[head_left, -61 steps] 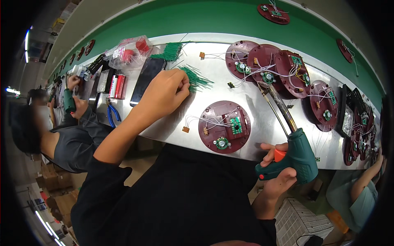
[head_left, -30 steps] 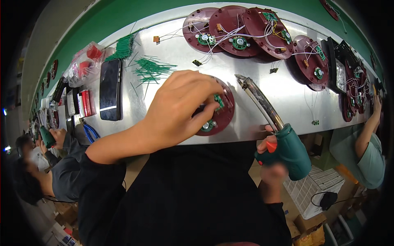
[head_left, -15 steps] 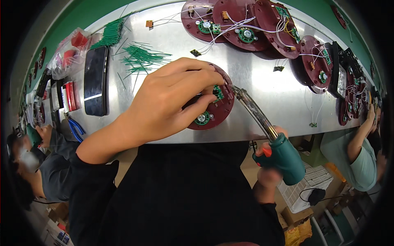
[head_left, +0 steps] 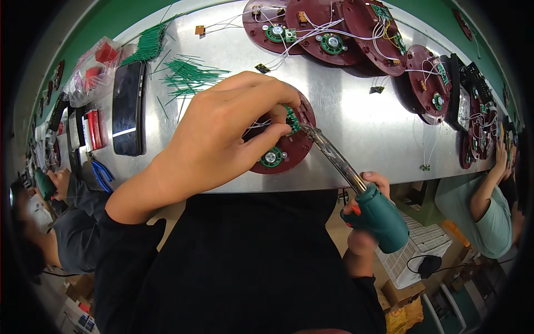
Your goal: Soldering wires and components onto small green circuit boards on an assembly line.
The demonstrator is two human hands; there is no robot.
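Note:
My left hand [head_left: 222, 122] reaches over a dark red round plate [head_left: 297, 156] near the table's front edge. Its thumb and bent fingers close at a small green circuit board [head_left: 291, 117]; whatever lies between the fingertips is hidden. White wires run beneath the hand, and a green-rimmed round speaker [head_left: 271, 157] sits on the plate's near part. In my right hand [head_left: 362, 245] is a green-handled soldering gun [head_left: 384, 220], gripped around the handle. Its long metal shaft slants up and left, with the tip at the circuit board's right side.
Several wired red plates [head_left: 364, 39] overlap at the back. Loose green wires [head_left: 189, 75], a black phone [head_left: 128, 108], a plastic bag [head_left: 94, 72] and blue-handled pliers [head_left: 101, 175] lie left. Small boards on wires [head_left: 425, 167] lie right. People work at both sides.
The soldering gun has shifted slightly left, bringing its tip from beside the plate's edge to the circuit board. My left fingers have drawn back a little, uncovering more of the board.

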